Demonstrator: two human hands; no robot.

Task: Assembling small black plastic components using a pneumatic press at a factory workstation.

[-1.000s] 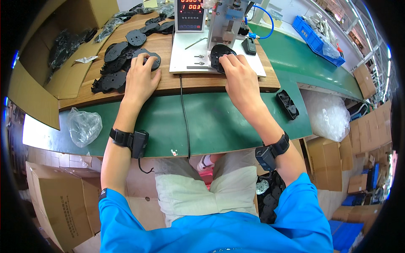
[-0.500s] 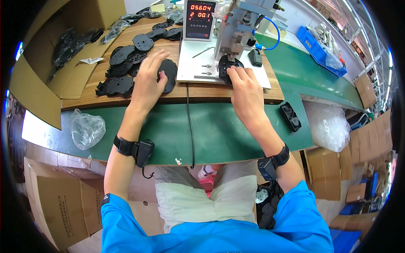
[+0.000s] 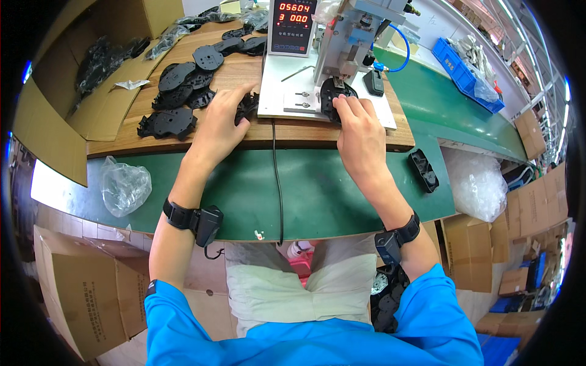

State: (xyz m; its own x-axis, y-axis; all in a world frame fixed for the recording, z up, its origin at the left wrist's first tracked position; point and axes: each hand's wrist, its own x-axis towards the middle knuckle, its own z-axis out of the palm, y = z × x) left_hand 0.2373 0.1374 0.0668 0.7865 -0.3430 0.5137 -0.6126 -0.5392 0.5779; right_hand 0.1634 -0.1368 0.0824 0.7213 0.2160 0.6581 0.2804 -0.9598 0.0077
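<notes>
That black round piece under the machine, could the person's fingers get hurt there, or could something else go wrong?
Maybe. The right hand holds the black round part right under the grey press head, so fingers could be pinched if it comes down. The left hand rests on another black part at the wooden board's front edge; a nudge might slide it onto the green belt. The black cable crosses between the arms and could snag a wrist.

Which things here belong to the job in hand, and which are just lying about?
In use:
- right hand pressing a black round part under the press machine
- left hand on another black part
- pile of black parts

Lying about:
- crumpled plastic bag
- blue bin
- cardboard boxes
</notes>
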